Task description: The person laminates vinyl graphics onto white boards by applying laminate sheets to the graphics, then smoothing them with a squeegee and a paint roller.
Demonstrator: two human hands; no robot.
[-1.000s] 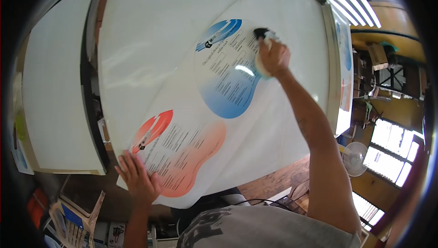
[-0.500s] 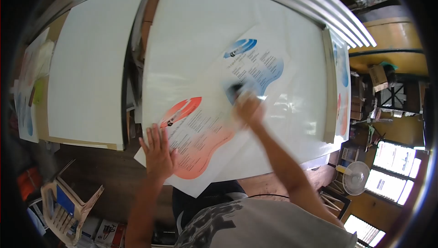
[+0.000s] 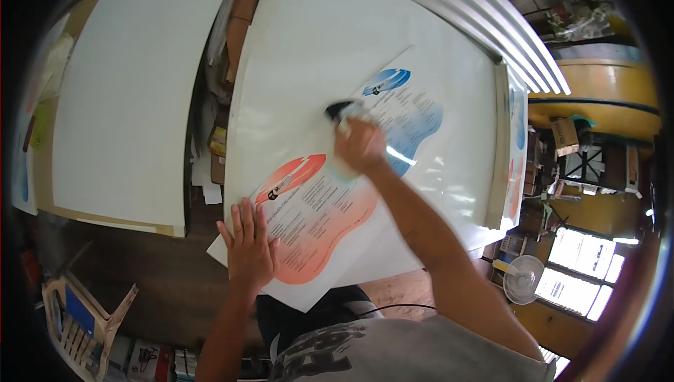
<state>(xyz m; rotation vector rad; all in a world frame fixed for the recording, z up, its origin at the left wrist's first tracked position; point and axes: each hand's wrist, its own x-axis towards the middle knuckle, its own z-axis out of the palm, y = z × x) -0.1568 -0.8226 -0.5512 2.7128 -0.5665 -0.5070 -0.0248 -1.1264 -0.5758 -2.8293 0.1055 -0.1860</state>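
A printed sheet (image 3: 344, 241) lies diagonally on the white tabletop (image 3: 302, 52). It carries a red shape (image 3: 309, 241) near me and a blue shape (image 3: 414, 129) farther off. My left hand (image 3: 251, 241) rests flat on the sheet's near left part, fingers spread, beside the red print. Near the sheet's upper left edge, between the two prints, my right hand (image 3: 359, 145) is wrapped round a dark-tipped tool (image 3: 342, 109). Motion blurs this hand, and the tool's handle is mostly hidden in it.
Another white board (image 3: 133, 94) stands to the left, across a gap with brown material (image 3: 244, 20). Corrugated metal sheets (image 3: 484, 17) run along the far edge. A plastic chair (image 3: 84, 319) is at the lower left, and a fan (image 3: 523, 279) at the right.
My right hand and the tool have moved left and up, off the blue print's lower part. My left hand stays on the sheet. The whole view has shifted slightly.
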